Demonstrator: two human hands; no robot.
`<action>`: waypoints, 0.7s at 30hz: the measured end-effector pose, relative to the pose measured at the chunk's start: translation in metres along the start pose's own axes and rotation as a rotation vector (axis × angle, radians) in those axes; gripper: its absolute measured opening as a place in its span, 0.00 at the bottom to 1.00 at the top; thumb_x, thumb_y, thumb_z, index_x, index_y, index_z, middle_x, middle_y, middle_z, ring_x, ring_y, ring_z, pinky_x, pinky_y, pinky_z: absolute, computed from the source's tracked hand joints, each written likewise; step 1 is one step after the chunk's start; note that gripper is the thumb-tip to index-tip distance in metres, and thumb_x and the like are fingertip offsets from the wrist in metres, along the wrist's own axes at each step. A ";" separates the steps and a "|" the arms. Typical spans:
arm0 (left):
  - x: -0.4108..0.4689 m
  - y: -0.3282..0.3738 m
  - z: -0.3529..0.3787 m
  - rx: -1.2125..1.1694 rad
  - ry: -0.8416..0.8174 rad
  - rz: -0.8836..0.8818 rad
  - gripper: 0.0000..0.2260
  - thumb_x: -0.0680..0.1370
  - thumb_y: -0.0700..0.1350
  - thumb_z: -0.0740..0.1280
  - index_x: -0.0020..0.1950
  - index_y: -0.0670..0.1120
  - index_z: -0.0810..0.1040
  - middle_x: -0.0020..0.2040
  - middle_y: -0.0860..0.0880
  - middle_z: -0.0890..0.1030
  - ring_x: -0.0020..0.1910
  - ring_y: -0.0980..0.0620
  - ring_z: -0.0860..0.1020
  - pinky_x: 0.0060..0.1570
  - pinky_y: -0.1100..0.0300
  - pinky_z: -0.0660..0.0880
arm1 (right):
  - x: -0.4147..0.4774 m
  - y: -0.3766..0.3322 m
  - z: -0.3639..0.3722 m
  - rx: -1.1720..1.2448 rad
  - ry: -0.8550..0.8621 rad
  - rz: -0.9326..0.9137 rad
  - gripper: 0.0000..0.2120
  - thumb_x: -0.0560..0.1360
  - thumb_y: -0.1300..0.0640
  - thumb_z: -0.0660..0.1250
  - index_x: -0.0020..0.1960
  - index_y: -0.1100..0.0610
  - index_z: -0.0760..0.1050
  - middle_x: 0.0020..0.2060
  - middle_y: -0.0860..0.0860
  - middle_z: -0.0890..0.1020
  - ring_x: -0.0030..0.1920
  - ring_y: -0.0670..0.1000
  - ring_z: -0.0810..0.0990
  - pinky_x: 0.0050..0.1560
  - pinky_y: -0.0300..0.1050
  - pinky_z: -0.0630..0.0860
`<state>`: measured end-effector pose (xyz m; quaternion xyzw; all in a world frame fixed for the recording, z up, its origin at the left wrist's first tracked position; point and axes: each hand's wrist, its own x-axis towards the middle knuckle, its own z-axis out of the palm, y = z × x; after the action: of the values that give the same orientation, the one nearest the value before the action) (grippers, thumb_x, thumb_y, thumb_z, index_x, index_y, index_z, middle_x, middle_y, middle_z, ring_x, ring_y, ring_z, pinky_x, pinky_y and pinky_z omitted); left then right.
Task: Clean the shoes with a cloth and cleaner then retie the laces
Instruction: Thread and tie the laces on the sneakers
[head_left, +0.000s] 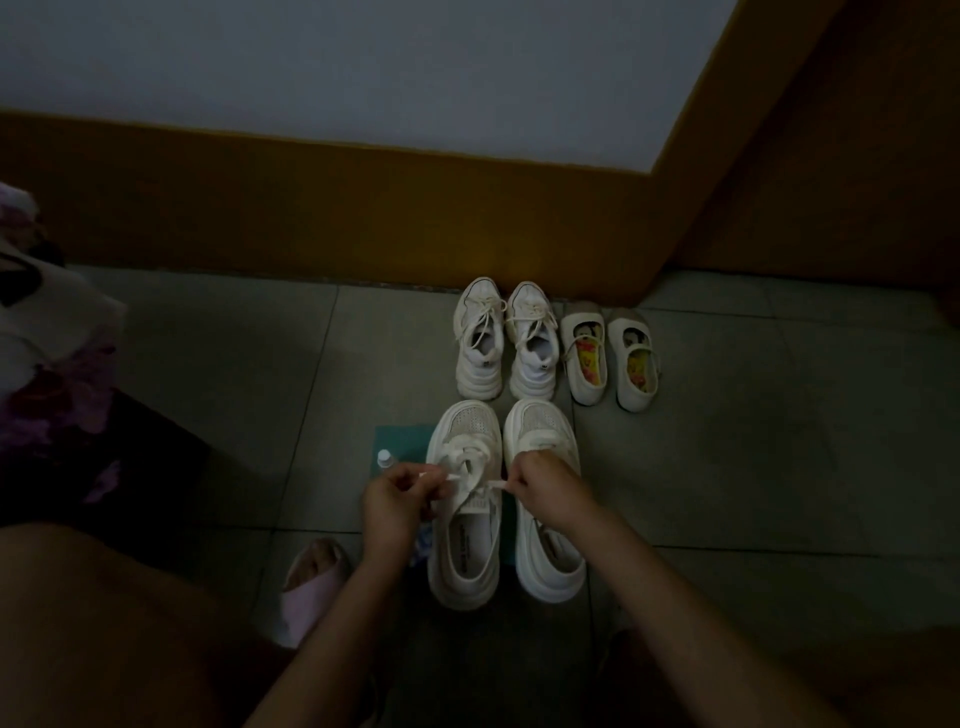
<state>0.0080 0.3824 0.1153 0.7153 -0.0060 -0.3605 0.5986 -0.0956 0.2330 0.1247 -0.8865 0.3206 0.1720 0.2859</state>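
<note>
My left hand pinches one lace end, and my right hand pinches the other, each with curled fingers. The ends are drawn out sideways. Between my hands lies the shoe, long axis running straight away from me, toe toward the wall, so the lace crosses it squarely. Neither hand looks nearer, and I judge the knot belongs midway, over the tongue. My right hand overlaps the second shoe. A bottle and cloth sit just left on the floor.

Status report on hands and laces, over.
Left hand pinches one lace end, right hand the other. Both pulled out over the near shoe. Bottle beside it, not in the way.
</note>
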 end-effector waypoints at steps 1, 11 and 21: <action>-0.001 0.000 0.001 -0.021 -0.010 -0.008 0.02 0.75 0.36 0.67 0.42 0.39 0.78 0.37 0.43 0.82 0.33 0.55 0.82 0.37 0.58 0.79 | 0.001 -0.001 0.000 -0.031 -0.010 0.007 0.09 0.76 0.62 0.62 0.40 0.64 0.76 0.41 0.60 0.81 0.43 0.58 0.80 0.38 0.44 0.69; 0.002 0.001 0.000 -0.068 -0.081 -0.071 0.02 0.77 0.36 0.64 0.44 0.39 0.75 0.39 0.42 0.80 0.30 0.58 0.81 0.27 0.66 0.76 | -0.001 0.003 0.000 0.091 0.054 0.124 0.21 0.74 0.61 0.64 0.24 0.54 0.61 0.22 0.51 0.63 0.24 0.48 0.63 0.26 0.39 0.59; 0.009 0.001 -0.006 0.101 0.055 0.001 0.07 0.73 0.33 0.69 0.35 0.41 0.77 0.28 0.49 0.80 0.30 0.49 0.79 0.35 0.57 0.77 | 0.003 0.009 0.009 0.032 0.080 0.180 0.21 0.77 0.59 0.61 0.28 0.53 0.58 0.26 0.50 0.62 0.29 0.49 0.64 0.33 0.40 0.62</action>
<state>0.0184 0.3830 0.1118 0.7542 -0.0081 -0.3395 0.5620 -0.1002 0.2315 0.1130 -0.8557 0.4126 0.1563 0.2705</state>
